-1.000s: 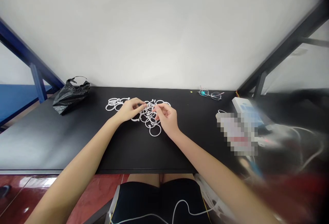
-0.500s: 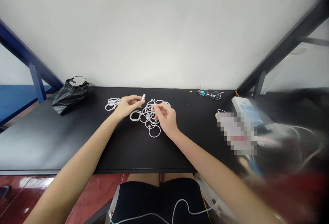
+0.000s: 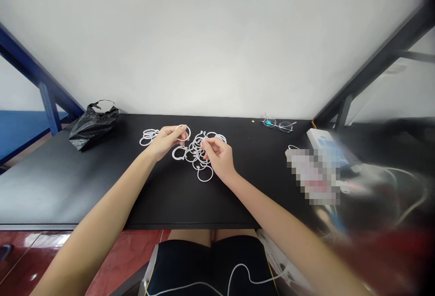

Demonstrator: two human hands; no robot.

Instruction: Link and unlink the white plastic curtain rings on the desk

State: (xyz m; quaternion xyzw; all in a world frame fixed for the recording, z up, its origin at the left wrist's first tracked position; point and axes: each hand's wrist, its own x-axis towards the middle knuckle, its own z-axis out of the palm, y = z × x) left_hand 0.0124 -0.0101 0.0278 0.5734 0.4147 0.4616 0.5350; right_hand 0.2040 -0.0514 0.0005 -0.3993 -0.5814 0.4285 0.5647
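Note:
My left hand [image 3: 171, 138] is closed in a pinch on a white plastic ring [image 3: 189, 135], held above the table with its round opening turned toward me. A loose pile of similar white rings [image 3: 205, 181], some with small knobs, lies in the middle of the table. Over the right side of this pile is my right hand [image 3: 217, 152], thumb and fingertips pressed together among the rings. Whether it grips one of them is hidden by the overlap. Beside my left wrist sits a smaller cluster of white rings [image 3: 146, 141], partly covered by that hand.
The black table [image 3: 163, 201] backs onto a pale wall. A crumpled black plastic bag [image 3: 91, 126] stands at the left. Eyeglasses [image 3: 278, 125] lie at the back right, near a white box [image 3: 317, 137], a blurred-out object [image 3: 312, 173] and cables. Another cable [image 3: 241, 265] crosses my lap.
The ring in my left hand was seen edge-on and now shows its round face, drawn slightly back toward the left. My right hand has hardly moved.

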